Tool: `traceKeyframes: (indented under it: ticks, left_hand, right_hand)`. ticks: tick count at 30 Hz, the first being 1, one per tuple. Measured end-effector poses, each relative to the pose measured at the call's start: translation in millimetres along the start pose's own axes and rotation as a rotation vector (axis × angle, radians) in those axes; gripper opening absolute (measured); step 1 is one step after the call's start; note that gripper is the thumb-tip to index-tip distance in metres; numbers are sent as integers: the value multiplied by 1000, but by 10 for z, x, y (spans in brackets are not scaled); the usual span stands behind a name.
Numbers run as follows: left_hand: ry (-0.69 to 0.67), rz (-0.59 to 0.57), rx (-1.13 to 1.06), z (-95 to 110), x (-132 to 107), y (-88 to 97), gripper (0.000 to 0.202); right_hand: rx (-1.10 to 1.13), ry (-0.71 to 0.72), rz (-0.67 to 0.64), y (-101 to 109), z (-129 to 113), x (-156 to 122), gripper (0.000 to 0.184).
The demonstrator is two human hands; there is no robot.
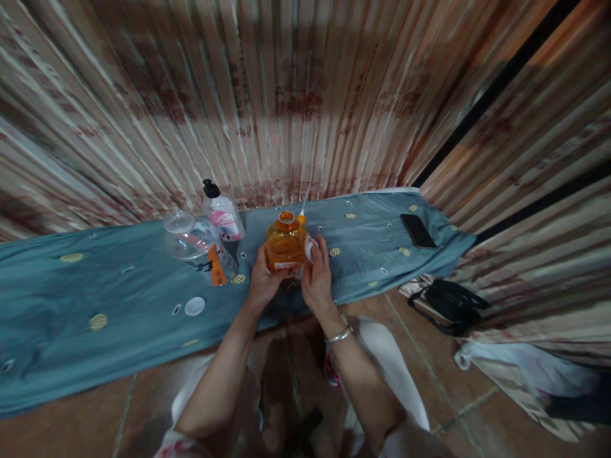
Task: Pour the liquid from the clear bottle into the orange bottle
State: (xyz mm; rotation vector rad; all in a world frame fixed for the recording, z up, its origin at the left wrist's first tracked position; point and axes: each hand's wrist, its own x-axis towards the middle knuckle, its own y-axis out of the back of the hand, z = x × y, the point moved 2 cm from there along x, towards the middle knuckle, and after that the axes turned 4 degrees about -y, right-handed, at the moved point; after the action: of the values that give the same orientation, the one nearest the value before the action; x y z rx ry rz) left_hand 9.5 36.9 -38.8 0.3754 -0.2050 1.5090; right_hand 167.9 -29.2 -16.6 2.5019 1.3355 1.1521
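Note:
In the head view, an amber bottle [283, 248] with an uncovered, threaded mouth stands at the near side of the cloth-covered bench. My left hand [264, 278] is wrapped around its lower left side. Close against the bottle's right side, my right hand [317, 275] grips a pump head [309, 247], white with an orange collar. Its thin tube points upward, beside the bottle mouth. My right fingers partly hide the pump head, and I cannot tell whether they also touch the bottle.
To the left stand a large clear plastic jar [184, 240] with an orange label and a pump bottle [224, 216] with a black top. A round white lid [195, 306] lies nearer me. A phone [417, 230] rests at right; a black bag [449, 305] is below. Curtains hang behind.

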Motion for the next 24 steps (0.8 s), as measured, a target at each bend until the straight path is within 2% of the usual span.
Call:
traceKeyframes:
  ticks: [5, 8, 10, 13, 16, 18, 21, 24]
  left_hand:
    - [28, -2, 2, 64, -51, -69, 80]
    - [45, -2, 7, 67, -84, -64, 84]
    - [57, -6, 10, 62, -108, -49, 89]
    - [75, -20, 0, 57, -141, -29, 89]
    - [90, -21, -13, 77, -160, -20, 77]
    - [98, -12, -17, 107, -163, -27, 69]
    - [105, 1, -18, 167, -156, -74, 66]
    - [100, 12, -23, 226, -134, -159, 76]
  right_hand:
    - [124, -66, 52, -45, -207, 262, 61]
    - [140, -103, 19, -142, -340, 458, 63]
    - [151, -170, 29, -215, -322, 487, 66]
    - [202, -272, 3, -323, -167, 341, 74]
    - [271, -389, -35, -396, 8, 79, 87]
    - [287, -481, -44, -420, 81, -89, 90]
    - [296, -531, -52, -408, 110, -277, 81]
    - [282, -469, -91, -331, 106, -371, 67]
